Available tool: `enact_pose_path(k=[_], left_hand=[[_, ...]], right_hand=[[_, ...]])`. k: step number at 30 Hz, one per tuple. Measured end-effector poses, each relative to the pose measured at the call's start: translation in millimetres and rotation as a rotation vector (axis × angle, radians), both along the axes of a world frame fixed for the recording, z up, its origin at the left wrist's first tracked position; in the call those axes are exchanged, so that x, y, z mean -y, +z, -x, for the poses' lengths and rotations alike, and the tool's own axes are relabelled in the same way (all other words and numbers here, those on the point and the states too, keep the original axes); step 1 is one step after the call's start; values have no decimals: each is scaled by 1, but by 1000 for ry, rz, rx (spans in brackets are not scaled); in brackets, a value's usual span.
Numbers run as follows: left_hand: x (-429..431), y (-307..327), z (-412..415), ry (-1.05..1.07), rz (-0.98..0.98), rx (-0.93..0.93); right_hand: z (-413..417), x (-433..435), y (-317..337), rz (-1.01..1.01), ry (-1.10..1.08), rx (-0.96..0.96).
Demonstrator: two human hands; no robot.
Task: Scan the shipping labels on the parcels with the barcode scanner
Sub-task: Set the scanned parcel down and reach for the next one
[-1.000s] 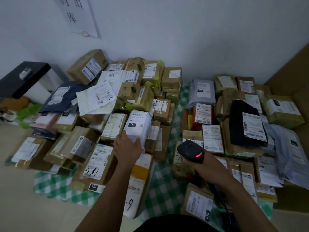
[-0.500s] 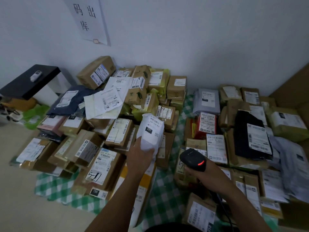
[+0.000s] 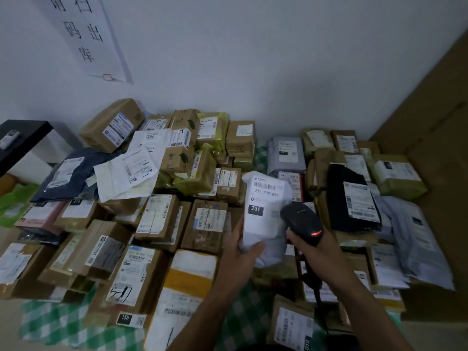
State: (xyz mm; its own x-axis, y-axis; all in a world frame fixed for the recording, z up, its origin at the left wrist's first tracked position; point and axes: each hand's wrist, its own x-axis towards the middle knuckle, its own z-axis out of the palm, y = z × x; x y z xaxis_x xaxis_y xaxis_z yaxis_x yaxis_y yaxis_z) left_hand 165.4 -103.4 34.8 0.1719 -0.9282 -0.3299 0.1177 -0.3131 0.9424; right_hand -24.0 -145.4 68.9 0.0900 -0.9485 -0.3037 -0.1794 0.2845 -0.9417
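One parcel (image 3: pixel 266 206) is up over the cloth's (image 3: pixel 50 323) middle: left hand (image 3: pixel 240 252) grips its lower end, right hand (image 3: pixel 319 249) grips the scanner (image 3: pixel 301 219) just beside its label (image 3: pixel 263 198). Dozens more lie around; which are scanned, I cannot tell.

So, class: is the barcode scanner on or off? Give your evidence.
On: a red light glows on the barcode scanner, gripped by the right hand.

White parcel (image 3: pixel 266 219) with black-tagged label, black scanner (image 3: pixel 301 221) with red light, green-and-white checked cloth (image 3: pixel 50 325), brown boxes (image 3: pixel 205 224)
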Motion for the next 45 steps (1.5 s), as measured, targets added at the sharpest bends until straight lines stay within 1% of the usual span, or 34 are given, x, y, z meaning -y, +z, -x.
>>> enact_pose_path(k=[2,4,9,14,16,20,23,27,35,45], left_hand=[[0,1,15,-75,0,-1],[0,2,25,-95,-17,5],[3,1,29,-116,-42,36],[17,-5,23,-87,-30,181],[25,-8,22,-70,-14,210],[44,-7,19,-9,31,181],[58,-8,19,11,39,140],[71,-14,20,25,22,176],[75,-23,19,61,-1,142],[77,-31,17,79,-2,156]], right_hand=[[3,-4,1,5,-49,36],[7,-6,1,-1,-74,49],[20,-7,-2,-27,-109,-8],[27,-3,9,-51,-85,-10],[30,0,17,-48,-92,-5],[35,10,42,-58,-51,129],[33,17,57,-119,9,211],[28,24,67,-167,28,219],[26,26,71,-224,33,223],[26,27,73,-249,34,271]])
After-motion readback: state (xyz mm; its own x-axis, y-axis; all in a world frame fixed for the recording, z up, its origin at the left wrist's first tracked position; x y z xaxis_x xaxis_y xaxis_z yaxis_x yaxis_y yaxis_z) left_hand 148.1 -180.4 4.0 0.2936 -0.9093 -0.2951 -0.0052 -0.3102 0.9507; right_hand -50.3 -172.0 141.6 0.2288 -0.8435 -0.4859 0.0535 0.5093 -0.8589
